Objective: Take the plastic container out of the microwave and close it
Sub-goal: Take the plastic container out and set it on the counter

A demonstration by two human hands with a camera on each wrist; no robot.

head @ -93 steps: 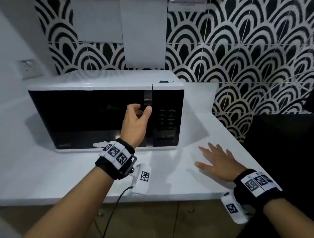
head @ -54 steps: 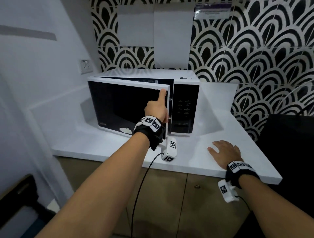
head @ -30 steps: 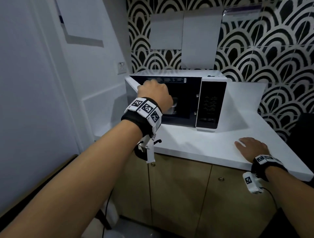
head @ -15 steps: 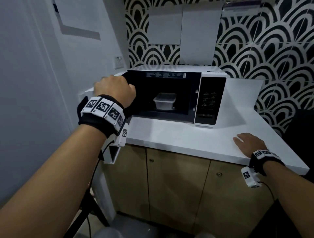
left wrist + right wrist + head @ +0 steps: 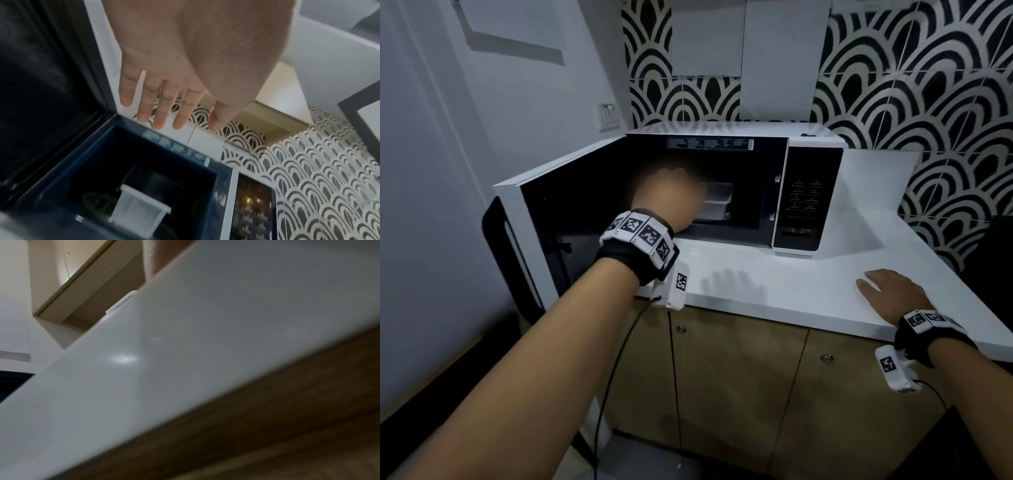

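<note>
The white microwave (image 5: 813, 192) stands on the counter with its door (image 5: 517, 240) swung wide to the left. Inside its dark cavity sits a clear plastic container (image 5: 717, 202) with a lid. My left hand (image 5: 667, 198) hovers blurred in front of the cavity, partly hiding the container. In the left wrist view the left hand (image 5: 170, 113) has straight fingers that hold nothing, with the container (image 5: 139, 211) some way beyond them. My right hand (image 5: 890, 291) lies flat on the counter at the right, away from the microwave.
The white counter (image 5: 791, 291) runs along a black-and-white patterned wall, with wooden cabinet doors (image 5: 739, 394) below. A wall with a socket (image 5: 607, 116) stands close behind the door. The right wrist view shows only the counter edge (image 5: 185, 369).
The microwave door went from closed to fully swung out. My left hand let go of the door and moved right, in front of the cavity. The right hand stayed on the counter.
</note>
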